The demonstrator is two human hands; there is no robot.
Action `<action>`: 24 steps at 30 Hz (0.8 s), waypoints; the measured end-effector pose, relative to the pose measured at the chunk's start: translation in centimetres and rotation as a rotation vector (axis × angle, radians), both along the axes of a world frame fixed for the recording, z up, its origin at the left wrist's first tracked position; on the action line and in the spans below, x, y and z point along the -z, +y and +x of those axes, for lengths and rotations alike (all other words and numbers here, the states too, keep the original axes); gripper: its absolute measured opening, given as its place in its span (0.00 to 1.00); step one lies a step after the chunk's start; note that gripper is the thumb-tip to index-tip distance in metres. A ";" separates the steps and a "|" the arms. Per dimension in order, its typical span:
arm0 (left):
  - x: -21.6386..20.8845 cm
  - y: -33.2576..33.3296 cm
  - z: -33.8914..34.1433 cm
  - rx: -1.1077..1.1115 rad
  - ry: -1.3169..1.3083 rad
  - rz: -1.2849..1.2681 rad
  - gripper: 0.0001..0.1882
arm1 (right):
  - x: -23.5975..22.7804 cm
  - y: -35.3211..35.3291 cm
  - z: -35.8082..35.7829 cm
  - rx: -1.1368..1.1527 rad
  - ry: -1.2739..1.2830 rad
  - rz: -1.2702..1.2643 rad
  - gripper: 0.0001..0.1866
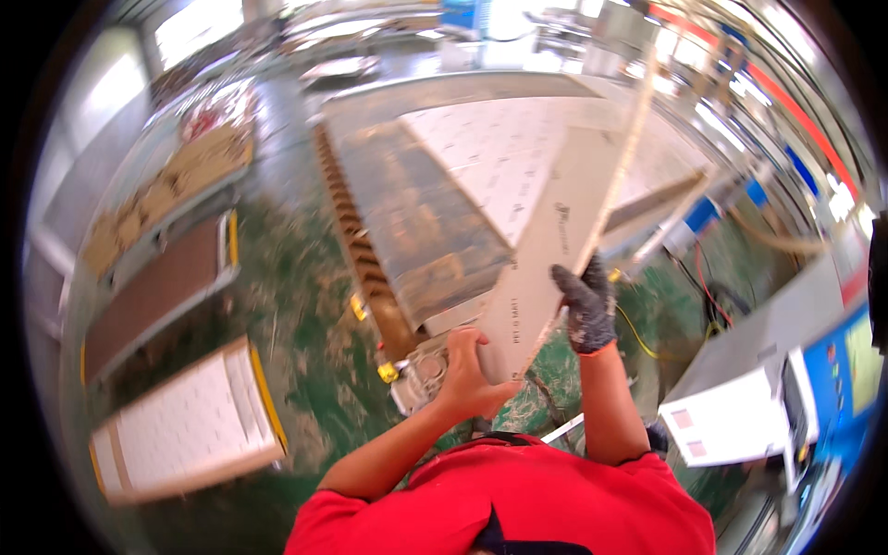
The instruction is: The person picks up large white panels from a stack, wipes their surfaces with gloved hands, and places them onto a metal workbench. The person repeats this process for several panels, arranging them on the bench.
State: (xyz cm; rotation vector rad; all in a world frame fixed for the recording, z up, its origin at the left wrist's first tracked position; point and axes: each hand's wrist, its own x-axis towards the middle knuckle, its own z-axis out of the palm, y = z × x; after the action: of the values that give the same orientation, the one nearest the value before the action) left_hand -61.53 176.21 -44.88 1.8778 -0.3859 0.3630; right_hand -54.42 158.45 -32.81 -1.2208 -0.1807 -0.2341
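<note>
The bare left hand (470, 370) has its fingers (462, 340) curled round the near end of a long pale board (546, 264), cupping its lower corner from the left side. The right hand (585, 310), in a dark grey glove with an orange cuff, has its fingers closed over the board's right edge, a little farther up than the left. So both hands are gripping the same board at its near end, one on each side, with the left hand lower and closer to the person's red-shirted chest.

From that grip the board runs away from the person, up and slightly to the right, its long axis pointing over the big stack of panels (435, 213) ahead. It is tilted, near end low and far end raised, and turned partly on edge so that its thin light-coloured edge shows along the right side. All of its length lies beyond the fingers; nothing of it trails behind the hands.

The stack beneath it lies flat on a low cart, its top sheet grey-brown with a white speckled sheet (504, 157) over the far half. Off to the left on the green floor (305, 314) sit other loaded pallets, the nearest topped with a white panel (185, 430). A white machine cabinet (740, 416) stands at the right, well apart from the board.
</note>
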 end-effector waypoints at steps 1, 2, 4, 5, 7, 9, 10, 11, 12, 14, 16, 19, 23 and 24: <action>0.1 0.8 -0.7 -0.033 -0.016 0.020 0.41 | 0.4 0.2 0.2 -0.017 0.017 -0.013 0.30; 0.0 1.7 -1.5 -0.063 -0.035 0.045 0.40 | 0.4 0.5 0.4 -0.031 0.029 -0.024 0.31; -0.1 3.9 -3.1 -0.143 -0.023 0.049 0.41 | -0.1 1.5 1.8 -0.053 -0.022 -0.006 0.34; -0.1 5.3 -4.1 -0.175 -0.009 0.052 0.41 | -1.3 1.8 2.4 -0.101 -0.019 -0.063 0.34; 0.2 8.3 -5.9 -0.196 0.019 0.110 0.42 | -2.7 1.4 4.9 -0.059 -0.182 -0.153 0.36; 0.1 11.0 -8.6 -0.266 0.128 0.118 0.43 | -3.9 1.0 8.2 0.167 -0.665 -0.437 0.40; 0.2 12.2 -10.0 -0.298 0.188 0.116 0.43 | -5.4 1.1 8.9 0.320 -0.989 -0.694 0.42; 0.4 13.4 -12.1 -0.363 0.164 0.185 0.44 | -7.6 2.4 8.5 0.475 -1.155 -1.066 0.43; 0.5 14.4 -13.7 -0.403 0.131 0.246 0.44 | -9.4 3.5 8.0 0.488 -1.154 -1.355 0.43; -0.4 15.5 -15.8 -0.439 0.017 0.376 0.41 | -9.9 2.9 10.0 0.320 -1.287 -1.640 0.34; -1.1 15.9 -17.3 -0.471 -0.057 0.427 0.39 | -8.2 2.5 12.2 -0.006 -1.356 -1.587 0.19; -0.9 16.9 -17.6 -0.419 -0.034 0.577 0.40 | -6.2 1.2 9.9 -0.165 -1.356 -1.542 0.22; -2.8 16.0 -14.6 -0.187 0.162 0.366 0.40 | -6.8 -8.3 5.0 0.053 -1.265 -1.670 0.22; -3.8 15.1 -13.8 -0.131 0.198 0.325 0.40 | -7.5 -10.6 3.4 0.108 -1.196 -1.741 0.21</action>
State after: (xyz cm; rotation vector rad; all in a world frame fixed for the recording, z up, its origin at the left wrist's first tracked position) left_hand -75.37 191.33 -41.04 2.2416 -0.1957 0.2062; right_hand -51.00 147.85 -25.32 -2.6459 -1.6109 -1.0138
